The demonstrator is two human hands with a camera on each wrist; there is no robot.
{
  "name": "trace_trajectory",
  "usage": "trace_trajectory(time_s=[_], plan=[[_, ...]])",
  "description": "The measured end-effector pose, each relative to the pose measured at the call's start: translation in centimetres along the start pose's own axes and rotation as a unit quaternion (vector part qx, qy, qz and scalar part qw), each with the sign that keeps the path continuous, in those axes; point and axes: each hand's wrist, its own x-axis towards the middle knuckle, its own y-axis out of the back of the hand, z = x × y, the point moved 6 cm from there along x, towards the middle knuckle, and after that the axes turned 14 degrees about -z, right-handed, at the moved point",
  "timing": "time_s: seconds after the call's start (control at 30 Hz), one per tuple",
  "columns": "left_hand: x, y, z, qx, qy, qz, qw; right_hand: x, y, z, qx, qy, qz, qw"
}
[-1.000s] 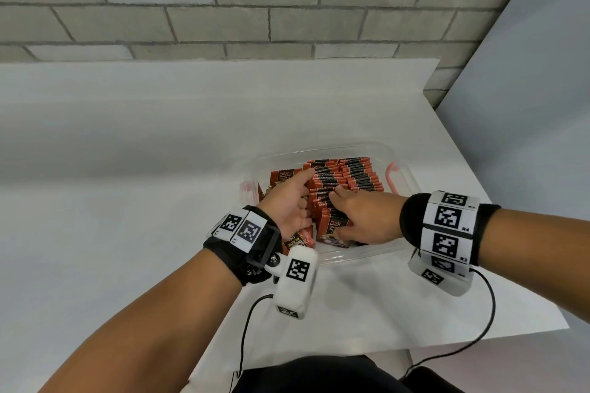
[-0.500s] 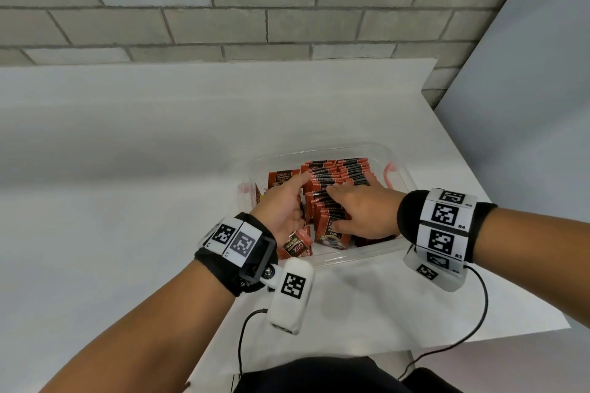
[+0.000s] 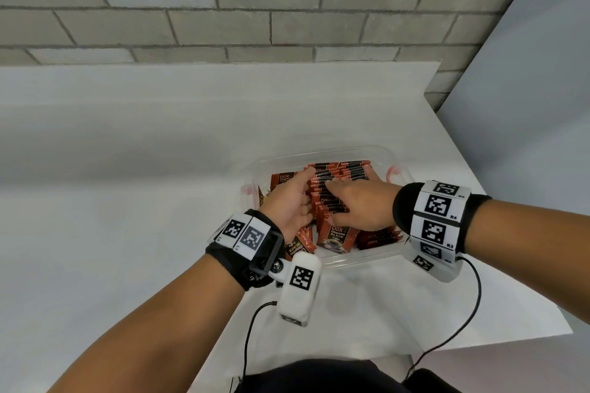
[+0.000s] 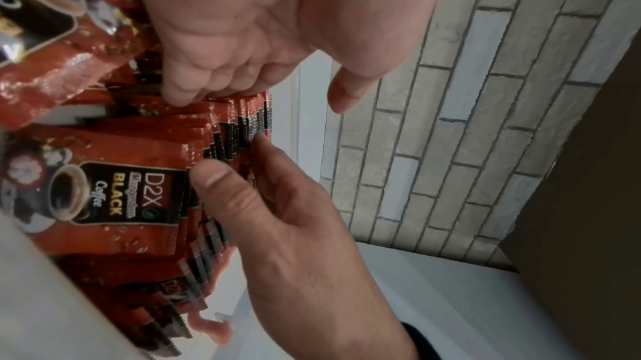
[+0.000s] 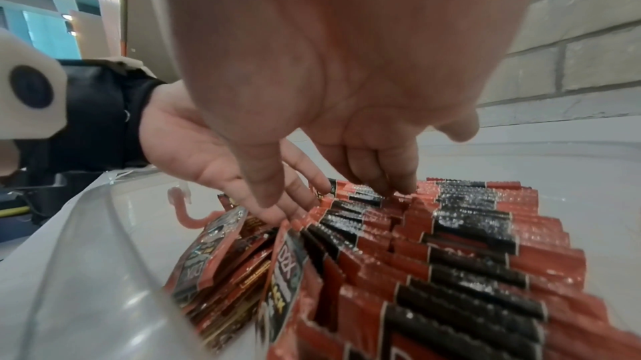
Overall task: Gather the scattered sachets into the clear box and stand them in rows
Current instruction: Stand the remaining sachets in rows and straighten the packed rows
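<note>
— Tidying the rows, I'd say: both hands are down in the clear box [image 3: 322, 155], which sits on the white table [image 3: 127, 185], and the red sachets [image 3: 343, 171] are nearly all inside it, standing on edge in two packed rows toward the box's far and right side.

— And the grip on each side?

— The left hand [image 3: 289, 201] has its fingers fairly straight, spread loosely, fingertips [image 4: 180, 97] pressing against the left flank of the rows, thumb free. The right hand [image 3: 360, 206] lies over the top edges of the rows with fingers bent, its fingertips [image 5: 399, 187] digging in among the sachet tops; whether it pinches one or merely presses, I cannot tell.

— Anything not standing yet?

— Yes. In the box's near-left corner a few loose sachets [image 3: 298, 244] lean or lie flat, and one label-out sachet [image 3: 335, 234] fronts the row at the near wall.

— So what next?

— My judgement: squeeze the rows tighter to open room, then lift the leaning ones upright and slot them in without toppling neighbours.
</note>
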Motion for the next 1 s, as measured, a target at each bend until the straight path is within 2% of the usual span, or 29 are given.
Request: trace_trajectory(time_s=[0.23, 0.5, 0.63, 0.7, 0.8, 0.9, 1.0], plan=[[0.1, 0.1, 0.1, -0.011, 0.003, -0.008, 1.0, 0.5, 0.1, 0.0, -0.016, -0.008, -0.016, 1.0], [-0.2, -0.1, 0.2, -0.002, 0.002, -0.015, 1.0, 0.2, 1.3, -0.1, 0.018, 0.007, 0.013, 1.0], [-2.9, 0.9, 3.4, 0.011, -0.077, -0.027, 0.997, -0.8, 3.0, -0.4, 0.095, 0.048, 0.085, 0.991], [-5.2, 2.8, 5.7, -0.004, -0.131, -0.023, 0.991, -0.8, 3.4, -1.3, 0.113, 0.07, 0.093, 0.987], [-8.0, 6.8, 7.8, 0.051, -0.161, 0.055, 0.984, -0.1, 2.8, -3.1, 0.123, 0.084, 0.039, 0.988], [-8.7, 10.2, 7.2, 0.185, -0.122, 0.16, 0.962, 0.9, 2.4, -5.0, 0.098, 0.085, -0.005, 0.992], [-7.8, 11.1, 4.7, 0.24, -0.055, 0.166, 0.955, 2.0, 3.0, -6.5, 0.085, 0.084, -0.015, 0.993]])
